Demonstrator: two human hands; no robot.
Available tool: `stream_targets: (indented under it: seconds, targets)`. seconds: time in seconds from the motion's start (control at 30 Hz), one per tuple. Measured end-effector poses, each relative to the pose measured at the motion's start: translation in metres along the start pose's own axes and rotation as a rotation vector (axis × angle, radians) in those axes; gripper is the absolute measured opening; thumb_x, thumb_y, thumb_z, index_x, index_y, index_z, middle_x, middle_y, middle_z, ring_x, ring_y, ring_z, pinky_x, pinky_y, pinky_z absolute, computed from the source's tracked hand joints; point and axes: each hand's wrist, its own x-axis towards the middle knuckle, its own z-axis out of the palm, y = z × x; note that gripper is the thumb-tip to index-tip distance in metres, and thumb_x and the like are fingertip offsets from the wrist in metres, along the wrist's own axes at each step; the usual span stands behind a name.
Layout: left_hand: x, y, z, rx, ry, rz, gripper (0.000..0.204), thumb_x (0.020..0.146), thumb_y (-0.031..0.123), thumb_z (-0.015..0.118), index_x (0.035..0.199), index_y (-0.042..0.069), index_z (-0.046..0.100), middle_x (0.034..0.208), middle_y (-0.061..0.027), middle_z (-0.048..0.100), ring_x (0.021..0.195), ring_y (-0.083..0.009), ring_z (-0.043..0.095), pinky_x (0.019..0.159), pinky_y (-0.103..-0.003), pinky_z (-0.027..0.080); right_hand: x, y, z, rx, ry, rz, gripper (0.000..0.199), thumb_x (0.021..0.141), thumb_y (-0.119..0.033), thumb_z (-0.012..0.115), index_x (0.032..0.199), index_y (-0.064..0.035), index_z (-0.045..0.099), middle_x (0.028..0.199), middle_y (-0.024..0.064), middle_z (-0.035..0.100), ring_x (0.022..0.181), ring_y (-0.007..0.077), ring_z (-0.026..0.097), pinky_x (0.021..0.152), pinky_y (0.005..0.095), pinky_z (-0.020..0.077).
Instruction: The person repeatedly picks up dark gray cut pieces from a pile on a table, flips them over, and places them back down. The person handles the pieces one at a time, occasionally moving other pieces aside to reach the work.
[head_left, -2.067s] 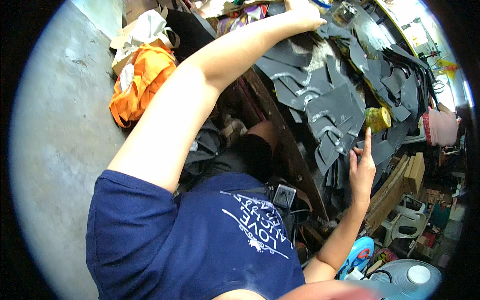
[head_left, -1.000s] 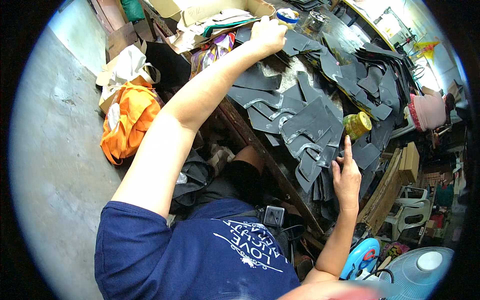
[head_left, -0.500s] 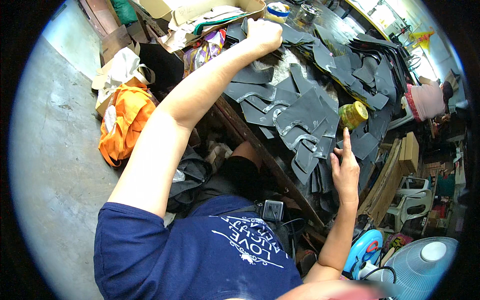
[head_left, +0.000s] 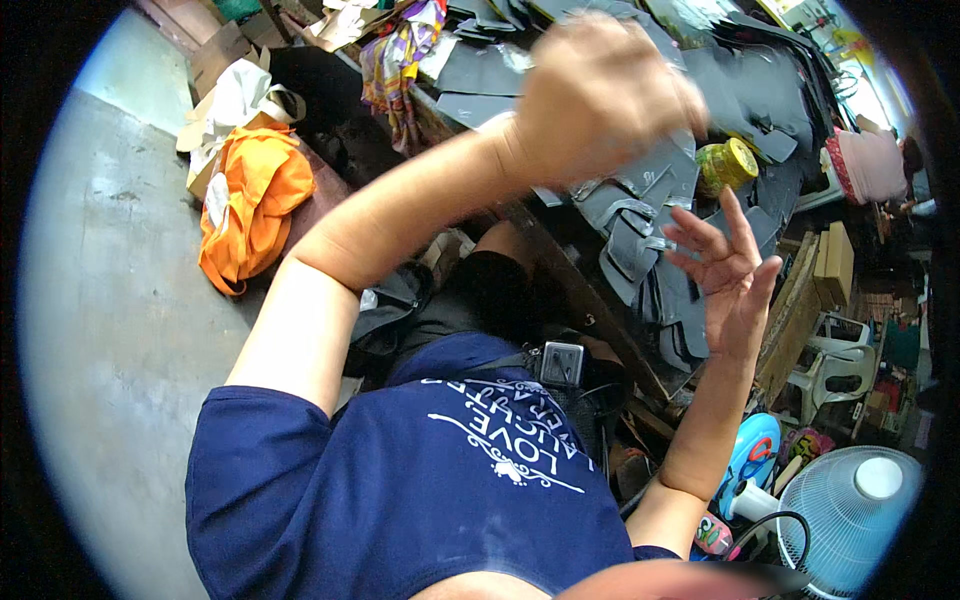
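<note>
My left hand (head_left: 610, 100) is raised over the table, blurred by motion. Its fingers look curled into a fist, and whatever may be inside is hidden. Below it lie overlapping dark grey flat cut pieces (head_left: 622, 265), several with whitish smears along their curved edges. My right hand (head_left: 728, 275) hovers at the near right of these pieces, fingers spread and holding nothing. Just beyond its fingertips a yellow jar (head_left: 727, 165) lies tilted among the grey pieces.
A patterned cloth (head_left: 398, 70) hangs at the table's left edge. An orange bag (head_left: 255, 205) sits on the left. Stacked dark sheets (head_left: 765, 85) lie at the far right. A fan (head_left: 850, 510) and white plastic chairs (head_left: 835, 365) stand at right.
My left hand has swung from the table's far side back toward me and to the right. My right hand has gone from one pointing finger to spread fingers. The view has shifted a little.
</note>
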Motion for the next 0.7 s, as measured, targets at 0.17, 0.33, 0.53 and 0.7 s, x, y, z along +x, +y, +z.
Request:
stream_targets:
  seconds: [0.17, 0.33, 0.53, 0.7]
  targets:
    - [-0.022, 0.09, -0.025, -0.29, -0.209, 0.1, 0.02, 0.073, 0.028, 0.066, 0.086, 0.014, 0.06, 0.098, -0.0034, 0.064, 0.09, -0.0208, 0.06, 0.084, -0.037, 0.054, -0.005, 0.017, 0.016, 0.057, 0.285, 0.108, 0.026, 0.096, -0.01, 0.057, 0.12, -0.0018, 0.055, 0.101, 0.0071, 0.067, 0.09, 0.0156, 0.065, 0.081, 0.0282, 0.0525]
    - [-0.046, 0.079, -0.039, -0.422, -0.234, -0.152, 0.043, 0.082, 0.043, 0.069, 0.111, 0.011, 0.066, 0.108, -0.0055, 0.067, 0.098, -0.026, 0.064, 0.081, -0.039, 0.055, -0.003, 0.019, 0.013, -0.068, 0.398, 0.041, 0.025, 0.096, -0.007, 0.055, 0.119, 0.0016, 0.053, 0.112, 0.016, 0.067, 0.096, 0.0219, 0.068, 0.084, 0.0347, 0.0573]
    - [-0.09, 0.007, -0.049, 0.023, -0.62, -0.482, 0.019, 0.08, 0.013, 0.067, 0.098, 0.008, 0.067, 0.094, -0.0076, 0.065, 0.092, -0.0277, 0.058, 0.084, -0.036, 0.05, -0.013, 0.012, -0.002, -0.116, 0.576, 0.004, 0.032, 0.101, -0.022, 0.052, 0.122, 0.0019, 0.047, 0.112, 0.0279, 0.065, 0.099, 0.0261, 0.068, 0.086, 0.0363, 0.057]
    - [-0.113, -0.03, -0.039, 0.101, -0.667, -0.448, 0.021, 0.081, 0.016, 0.066, 0.101, 0.008, 0.068, 0.093, -0.008, 0.063, 0.095, -0.028, 0.057, 0.085, -0.037, 0.05, -0.022, 0.012, -0.017, -0.084, 0.541, -0.018, 0.038, 0.102, -0.029, 0.051, 0.123, 0.002, 0.05, 0.114, 0.0201, 0.064, 0.103, 0.0255, 0.065, 0.091, 0.0391, 0.0522]
